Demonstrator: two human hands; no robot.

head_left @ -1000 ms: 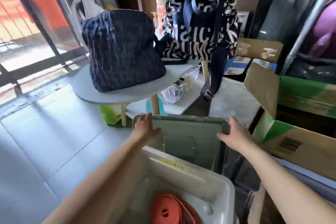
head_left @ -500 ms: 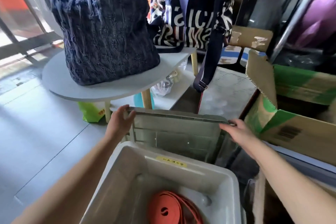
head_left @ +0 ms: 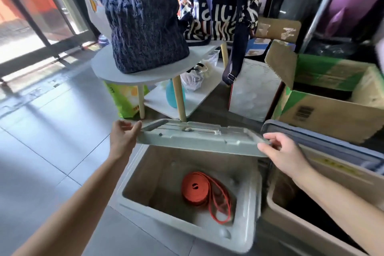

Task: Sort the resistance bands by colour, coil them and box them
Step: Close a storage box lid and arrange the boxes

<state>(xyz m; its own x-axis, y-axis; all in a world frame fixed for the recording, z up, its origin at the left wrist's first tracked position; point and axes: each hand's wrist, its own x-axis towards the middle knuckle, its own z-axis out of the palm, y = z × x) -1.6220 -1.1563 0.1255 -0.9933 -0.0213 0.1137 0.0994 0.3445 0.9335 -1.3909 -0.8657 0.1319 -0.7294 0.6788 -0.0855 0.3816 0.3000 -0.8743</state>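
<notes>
Left hand (head_left: 124, 140): mine, grasping the left end of the lid, thumb lying along its top edge.
Right hand (head_left: 285, 153): fingers curled, pinching the lid's right corner.
Lid (head_left: 197, 138): grey plastic, held between both hands, tilted with its moulded face toward me. It hangs over the box's 12 o'clock rim.
Box (head_left: 182, 223): white plastic, open, standing on the tiled floor (head_left: 41, 131) below my arms.
Orange band (head_left: 194, 187): coiled flat on the box bottom, right of centre. A loose loop trails off toward 5 o'clock.
Second box (head_left: 276, 203): beige, just beside the white one at 3 o'clock. Its inside is dark and I cannot tell the contents.
Carton (head_left: 324, 110): green-printed cardboard, flaps up, at 2 o'clock.
Round table (head_left: 108, 70): at 12 o'clock, with a dark knitted bag (head_left: 145, 27) sitting on it.
</notes>
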